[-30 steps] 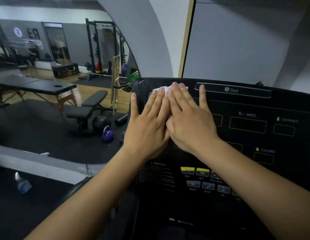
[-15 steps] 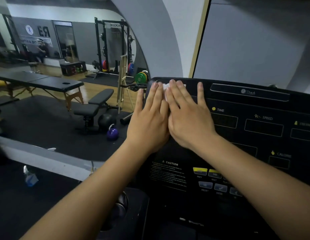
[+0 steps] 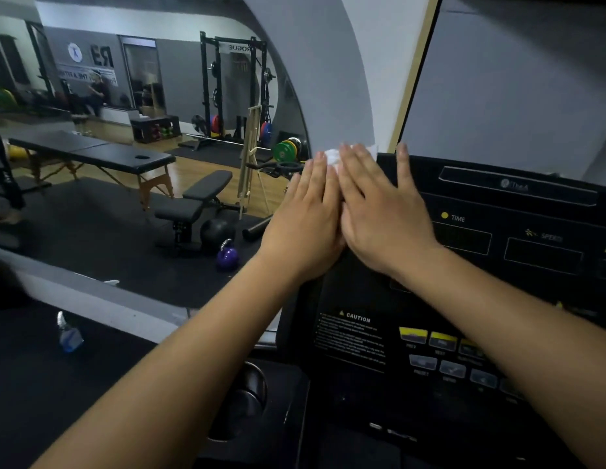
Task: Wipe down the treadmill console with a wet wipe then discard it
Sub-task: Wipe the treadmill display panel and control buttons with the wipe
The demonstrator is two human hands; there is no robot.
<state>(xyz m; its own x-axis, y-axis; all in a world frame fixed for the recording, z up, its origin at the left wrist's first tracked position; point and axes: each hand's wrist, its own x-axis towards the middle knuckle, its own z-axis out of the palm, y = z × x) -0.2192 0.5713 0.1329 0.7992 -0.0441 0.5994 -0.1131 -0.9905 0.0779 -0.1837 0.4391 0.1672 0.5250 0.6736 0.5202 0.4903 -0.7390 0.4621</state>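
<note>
The black treadmill console [image 3: 497,265] fills the right half of the head view, with TIME and SPEED windows and yellow and grey buttons. A white wet wipe [image 3: 332,156] lies at the console's top left corner; only its upper edge peeks out above my fingertips. My left hand [image 3: 306,221] and my right hand [image 3: 379,211] lie flat side by side on the wipe, fingers straight, pressing it against the console. Most of the wipe is hidden under both palms.
A cup holder [image 3: 247,397] sits in the console's lower left tray. A spray bottle [image 3: 68,333] lies on the dark surface at left. Beyond are a weight bench [image 3: 196,201], a purple kettlebell [image 3: 227,257], a massage table [image 3: 102,154] and a squat rack [image 3: 233,93].
Both hands have slid together with the wipe up and leftward to the console's top left corner. The camera view has turned left.
</note>
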